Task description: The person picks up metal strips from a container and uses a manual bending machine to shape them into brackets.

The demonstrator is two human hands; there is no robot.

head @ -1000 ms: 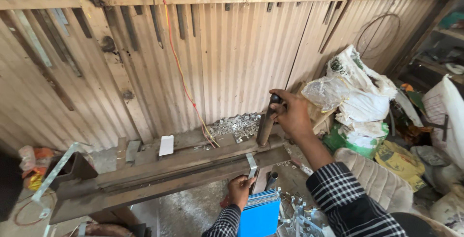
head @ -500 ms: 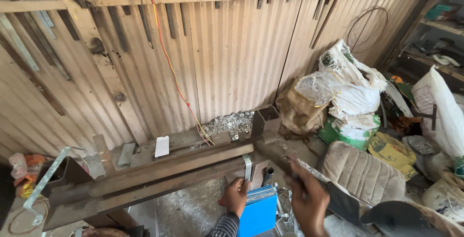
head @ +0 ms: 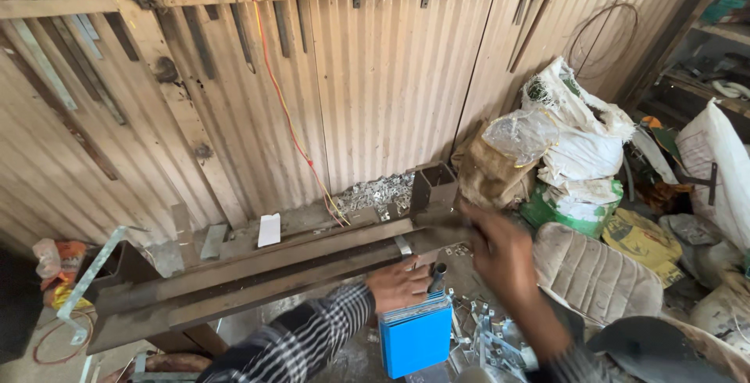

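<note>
1. One left hand (head: pixel 400 284) rests at the near edge of the long steel bench (head: pixel 234 274). Its fingers are curled down on a small metal strip (head: pixel 404 247) at that edge, so the grip is closed on the strip.
2. One right hand (head: pixel 504 254) is in the air just right of the left, blurred. I cannot tell whether its grip is open or closed, or whether it holds anything.
3. One dark tube-like piece (head: pixel 437 277) stands just beside the left hand, between the two hands.
4. One blue box (head: pixel 416 338) sits directly below the left hand, with a stack of thin plates along its top.
5. One scatter of small bright metal brackets (head: pixel 484 340) lies on the floor right of the box, too many to count.
6. One second heap of small metal pieces (head: pixel 375 193) lies at the back of the bench against the corrugated wall (head: pixel 375 78).
7. One open square metal box section (head: pixel 433 186) stands upright at the bench's right end.
8. One white scrap (head: pixel 269 229) lies on the bench, well apart from the hands.
9. Several stuffed sacks (head: pixel 578 141) are piled to the right.
</note>
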